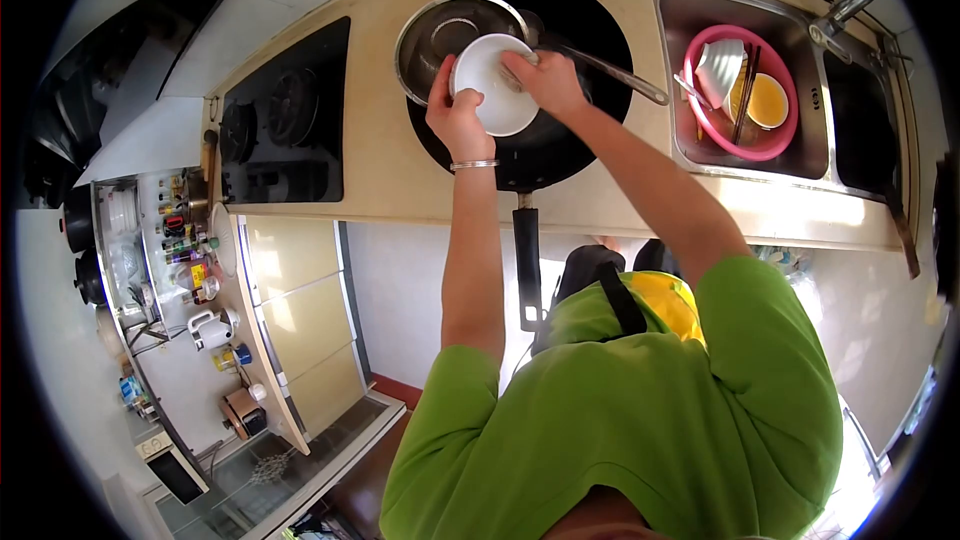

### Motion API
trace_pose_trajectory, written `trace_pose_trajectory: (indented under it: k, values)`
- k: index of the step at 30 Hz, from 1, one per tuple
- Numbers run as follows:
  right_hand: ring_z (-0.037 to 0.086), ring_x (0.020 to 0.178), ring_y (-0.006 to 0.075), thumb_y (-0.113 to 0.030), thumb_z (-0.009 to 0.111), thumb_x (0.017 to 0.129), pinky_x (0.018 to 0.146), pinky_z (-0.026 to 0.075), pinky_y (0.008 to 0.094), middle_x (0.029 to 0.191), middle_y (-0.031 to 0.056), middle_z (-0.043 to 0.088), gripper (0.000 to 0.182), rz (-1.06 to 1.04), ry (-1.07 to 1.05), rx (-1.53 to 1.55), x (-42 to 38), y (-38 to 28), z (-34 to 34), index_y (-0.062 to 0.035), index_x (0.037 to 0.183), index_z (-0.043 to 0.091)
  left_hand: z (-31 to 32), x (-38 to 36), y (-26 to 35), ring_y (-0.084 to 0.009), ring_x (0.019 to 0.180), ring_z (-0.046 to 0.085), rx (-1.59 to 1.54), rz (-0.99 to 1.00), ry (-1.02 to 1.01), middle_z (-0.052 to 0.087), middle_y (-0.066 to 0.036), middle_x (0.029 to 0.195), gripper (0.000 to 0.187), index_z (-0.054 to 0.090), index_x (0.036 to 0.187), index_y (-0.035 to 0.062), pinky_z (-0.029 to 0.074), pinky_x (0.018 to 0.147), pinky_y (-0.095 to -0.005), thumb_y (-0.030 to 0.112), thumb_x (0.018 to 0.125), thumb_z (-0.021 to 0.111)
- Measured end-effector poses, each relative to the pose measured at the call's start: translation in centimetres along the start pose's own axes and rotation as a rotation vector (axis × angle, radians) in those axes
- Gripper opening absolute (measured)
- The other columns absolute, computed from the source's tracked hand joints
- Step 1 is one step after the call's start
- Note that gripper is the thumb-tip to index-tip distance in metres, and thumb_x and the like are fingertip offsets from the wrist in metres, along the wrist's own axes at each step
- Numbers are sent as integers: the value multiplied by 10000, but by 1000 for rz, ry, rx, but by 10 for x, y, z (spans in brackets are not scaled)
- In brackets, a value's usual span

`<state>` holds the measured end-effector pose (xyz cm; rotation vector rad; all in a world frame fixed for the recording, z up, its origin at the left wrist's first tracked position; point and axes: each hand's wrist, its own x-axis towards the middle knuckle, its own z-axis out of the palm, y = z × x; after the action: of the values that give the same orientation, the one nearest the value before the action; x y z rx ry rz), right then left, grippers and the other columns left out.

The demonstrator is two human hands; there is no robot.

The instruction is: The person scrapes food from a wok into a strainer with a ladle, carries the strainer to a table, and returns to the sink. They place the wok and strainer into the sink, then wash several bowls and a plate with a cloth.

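My left hand (460,118) grips a white bowl (497,116) by its left side, thumb over the rim. The bowl is tilted so that its inside faces me. My right hand (548,82) reaches into the bowl from the right, fingers bent together against its inner wall. Something greyish shows at those fingertips, too small to make out. Below the bowl is a large black wok (592,25), its long handle pointing towards me. A metal basin (415,45) sits at the wok's left side, partly behind the bowl. The metal handle of a utensil (625,77) lies across the wok's right side.
To the right, a steel sink (815,135) holds a pink basin (790,130) with bowls and chopsticks inside. A faucet (845,10) stands behind it. A black cooktop (285,120) lies to the left. The wok handle (527,260) juts past the counter's front edge.
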<state>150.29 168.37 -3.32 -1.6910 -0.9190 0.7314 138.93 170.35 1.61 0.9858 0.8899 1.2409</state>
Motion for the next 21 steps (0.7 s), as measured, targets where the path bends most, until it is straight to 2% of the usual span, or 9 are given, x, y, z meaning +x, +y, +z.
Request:
trace_pose_trajectory:
  k: [3, 6, 9, 11, 13, 14, 17, 19, 21]
  values:
    - [600, 613, 238, -374, 582, 669, 569, 455, 301, 613, 172, 582, 433, 142, 153, 255, -16, 8, 19, 59, 693, 593, 9, -3, -10, -196, 883, 517, 79, 99, 89, 528, -131, 1004, 528, 501, 1062, -51, 406, 793, -275, -26, 540, 432]
    - [535, 530, 155, -287, 603, 653, 473, 426, 305, 557, 82, 548, 364, 620, 101, 597, -32, -3, 23, 75, 683, 581, 5, -1, -31, -230, 911, 500, 179, 252, 204, 478, -139, 1047, 514, 496, 1066, -31, 399, 815, -309, 10, 556, 443]
    - [518, 479, 148, -268, 600, 650, 422, 401, 301, 535, 69, 532, 333, 644, 195, 806, -34, -8, 39, 64, 677, 584, 18, -7, -25, -257, 939, 494, 39, 241, 290, 490, -157, 1054, 532, 455, 1073, -54, 404, 805, -310, 16, 547, 427]
    - [537, 471, 173, -280, 582, 656, 435, 427, 315, 538, 102, 544, 351, 626, 122, 690, -24, 3, 33, 71, 672, 583, 7, -7, -29, -257, 971, 460, 105, 275, 246, 454, -152, 1076, 546, 391, 1099, -39, 374, 844, -325, 20, 560, 458]
    - [576, 509, 208, -333, 561, 650, 471, 459, 330, 556, 158, 558, 416, 429, -42, 314, -11, 4, 17, 82, 664, 578, -5, -4, -35, -220, 973, 439, 199, 284, 61, 416, -140, 1070, 576, 320, 1134, -8, 345, 866, -312, 8, 581, 480]
    - [598, 591, 267, -375, 531, 646, 551, 480, 346, 601, 209, 565, 455, 318, -179, 95, 0, 4, 4, 76, 669, 581, -20, 1, -39, -203, 967, 433, 257, 239, -29, 409, -136, 1053, 602, 280, 1127, -11, 332, 869, -296, -1, 575, 519]
    - [567, 635, 343, -387, 532, 662, 618, 470, 361, 650, 204, 567, 428, -287, -269, -322, 27, 4, -17, 37, 669, 590, -36, 17, -4, -222, 924, 479, 119, -321, -310, 457, -138, 1021, 536, 330, 1107, -34, 396, 811, -312, 39, 612, 522]
    - [567, 646, 333, -368, 533, 682, 614, 463, 372, 655, 187, 573, 401, -433, -456, -380, 40, -8, -26, 30, 686, 588, -40, 36, 8, -212, 890, 507, 216, -536, -425, 494, -123, 977, 498, 370, 1099, -17, 429, 755, -314, 55, 626, 507]
    - [567, 656, 324, -344, 534, 691, 616, 459, 375, 660, 176, 576, 369, -546, -541, -512, 44, -25, -27, 20, 712, 585, -39, 51, 6, -180, 873, 508, 258, -606, -559, 513, -101, 939, 447, 425, 1059, -12, 431, 726, -300, 50, 621, 496]
